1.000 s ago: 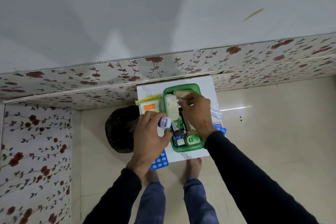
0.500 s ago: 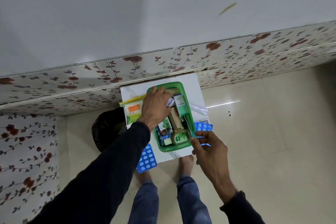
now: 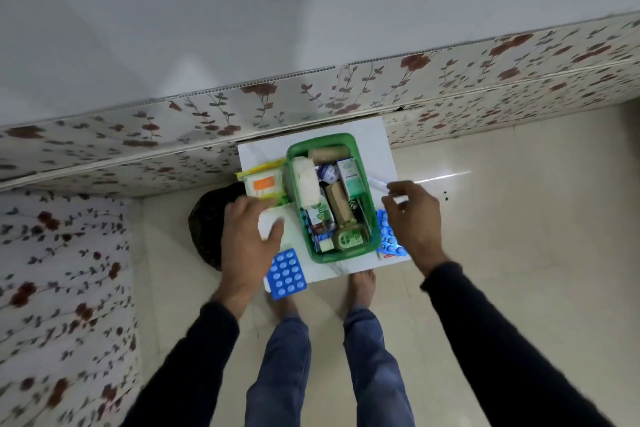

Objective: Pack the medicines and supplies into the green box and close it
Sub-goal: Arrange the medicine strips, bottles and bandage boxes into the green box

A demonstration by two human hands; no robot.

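The green box (image 3: 370, 215) stands open on a small white table (image 3: 375, 142), filled with several medicine cartons, a white gauze roll, brown bandage rolls and a small round white-and-blue container (image 3: 327, 173). My left hand (image 3: 246, 239) hovers open left of the box, its fingertips at a yellow-edged packet (image 3: 262, 184). My right hand (image 3: 414, 218) is spread open right of the box, above a blue pill blister (image 3: 388, 236). A second blue blister (image 3: 286, 274) lies at the table's front left corner. A clear plastic item (image 3: 377, 181) lies right of the box.
The table stands against a floral-patterned wall panel (image 3: 450, 76). A dark round bin (image 3: 207, 222) sits on the tiled floor left of the table. My bare feet and jeans are just below the table's front edge.
My left hand has drawn out of the box to its left side, leaving the round container inside. My right hand has shifted up beside the right blister, fingers spread.
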